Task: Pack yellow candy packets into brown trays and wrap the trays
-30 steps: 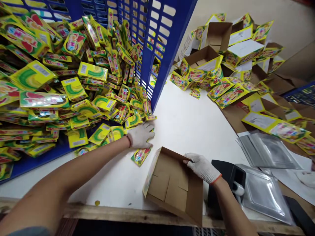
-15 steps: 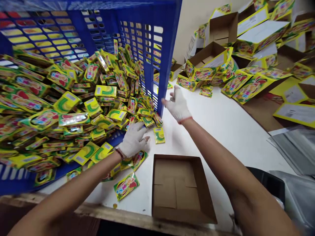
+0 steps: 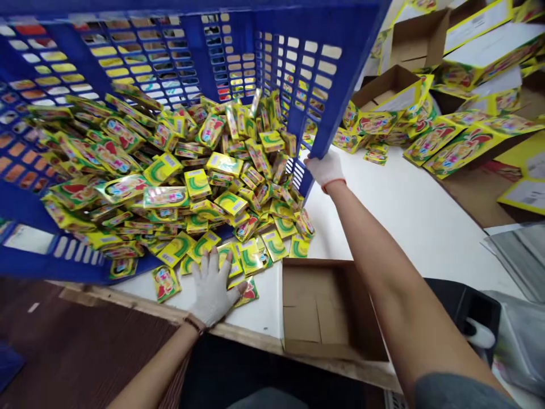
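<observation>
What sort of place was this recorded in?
Probably a packing workshop: a blue crate heaped with small yellow-green packets, an open cardboard box on a white table, and piled printed boxes.

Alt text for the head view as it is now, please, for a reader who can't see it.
A person's gloved right hand holds the near right edge of a blue crate heaped with small yellow packs, some spilling onto a white table. The gloved left hand spreads over the spill, beside an open brown-lined box.
</observation>
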Action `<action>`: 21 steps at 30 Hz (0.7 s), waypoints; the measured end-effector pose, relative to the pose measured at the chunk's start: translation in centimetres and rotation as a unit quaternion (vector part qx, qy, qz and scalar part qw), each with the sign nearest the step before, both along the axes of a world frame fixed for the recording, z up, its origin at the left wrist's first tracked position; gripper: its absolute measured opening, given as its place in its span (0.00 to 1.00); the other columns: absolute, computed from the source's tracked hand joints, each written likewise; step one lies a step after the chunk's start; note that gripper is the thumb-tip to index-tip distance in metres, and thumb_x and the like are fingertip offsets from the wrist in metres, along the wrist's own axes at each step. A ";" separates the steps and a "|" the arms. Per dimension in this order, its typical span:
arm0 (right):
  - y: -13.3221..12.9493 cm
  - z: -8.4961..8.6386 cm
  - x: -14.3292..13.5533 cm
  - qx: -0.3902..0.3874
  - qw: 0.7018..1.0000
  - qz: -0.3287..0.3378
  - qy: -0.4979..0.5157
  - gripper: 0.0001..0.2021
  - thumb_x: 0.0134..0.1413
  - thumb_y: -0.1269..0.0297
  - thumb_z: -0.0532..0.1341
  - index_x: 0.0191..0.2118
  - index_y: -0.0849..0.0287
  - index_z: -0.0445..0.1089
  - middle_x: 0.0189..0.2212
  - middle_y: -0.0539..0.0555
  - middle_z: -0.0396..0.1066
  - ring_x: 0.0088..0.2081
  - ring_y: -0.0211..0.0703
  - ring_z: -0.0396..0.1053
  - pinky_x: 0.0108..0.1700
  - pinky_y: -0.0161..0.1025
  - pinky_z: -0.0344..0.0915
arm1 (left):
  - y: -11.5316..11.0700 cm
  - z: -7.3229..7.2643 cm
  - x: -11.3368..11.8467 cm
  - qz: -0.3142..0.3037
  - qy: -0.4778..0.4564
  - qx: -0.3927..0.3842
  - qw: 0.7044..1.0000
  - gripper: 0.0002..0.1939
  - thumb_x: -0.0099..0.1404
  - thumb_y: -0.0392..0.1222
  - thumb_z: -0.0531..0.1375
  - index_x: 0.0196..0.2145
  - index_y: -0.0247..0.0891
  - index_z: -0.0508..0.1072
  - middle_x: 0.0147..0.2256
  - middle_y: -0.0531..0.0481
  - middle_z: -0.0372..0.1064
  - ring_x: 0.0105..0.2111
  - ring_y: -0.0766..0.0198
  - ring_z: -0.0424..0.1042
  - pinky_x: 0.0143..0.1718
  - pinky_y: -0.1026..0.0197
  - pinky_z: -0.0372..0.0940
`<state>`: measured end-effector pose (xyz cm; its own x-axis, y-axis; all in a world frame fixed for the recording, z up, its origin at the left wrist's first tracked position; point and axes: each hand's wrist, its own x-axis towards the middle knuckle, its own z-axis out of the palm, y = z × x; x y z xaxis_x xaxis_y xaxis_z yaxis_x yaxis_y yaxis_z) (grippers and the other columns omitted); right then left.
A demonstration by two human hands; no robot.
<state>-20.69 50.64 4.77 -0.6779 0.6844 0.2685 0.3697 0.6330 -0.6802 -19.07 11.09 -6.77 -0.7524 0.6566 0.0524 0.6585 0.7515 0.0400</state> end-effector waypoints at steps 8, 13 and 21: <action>-0.4 -0.3 3.1 0.002 0.999 -0.011 -0.046 0.22 0.55 0.64 0.60 0.55 0.67 0.68 0.49 0.63 0.75 0.50 0.51 0.73 0.51 0.44 0.69 | -0.2 -0.1 -0.3 -0.054 0.054 0.117 0.990 0.27 0.65 0.53 0.60 0.57 0.35 0.72 0.65 0.28 0.56 0.66 0.31 0.53 0.61 0.28 0.51; -0.4 -6.0 13.3 -0.003 0.986 0.038 -0.163 0.32 0.57 0.57 0.61 0.64 0.64 0.59 0.57 0.66 0.69 0.57 0.53 0.69 0.53 0.43 0.68 | 1.3 0.9 0.0 -0.187 0.069 0.283 0.938 0.16 0.67 0.41 0.58 0.52 0.39 0.73 0.64 0.35 0.59 0.62 0.46 0.62 0.60 0.42 0.61; -1.0 -10.8 13.2 -0.062 0.920 -0.014 -0.387 0.33 0.44 0.53 0.70 0.54 0.65 0.68 0.48 0.67 0.74 0.45 0.52 0.75 0.42 0.39 0.68 | 18.3 7.1 1.2 -0.176 -0.077 0.145 0.971 0.20 0.67 0.53 0.57 0.47 0.34 0.71 0.44 0.35 0.74 0.46 0.47 0.74 0.46 0.50 0.69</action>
<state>-7.52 49.68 -6.01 -0.6142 0.6977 -0.3686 0.7890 0.5506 -0.2727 -17.90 29.44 0.28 -0.4981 0.8486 0.1780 0.8419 0.4242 0.3335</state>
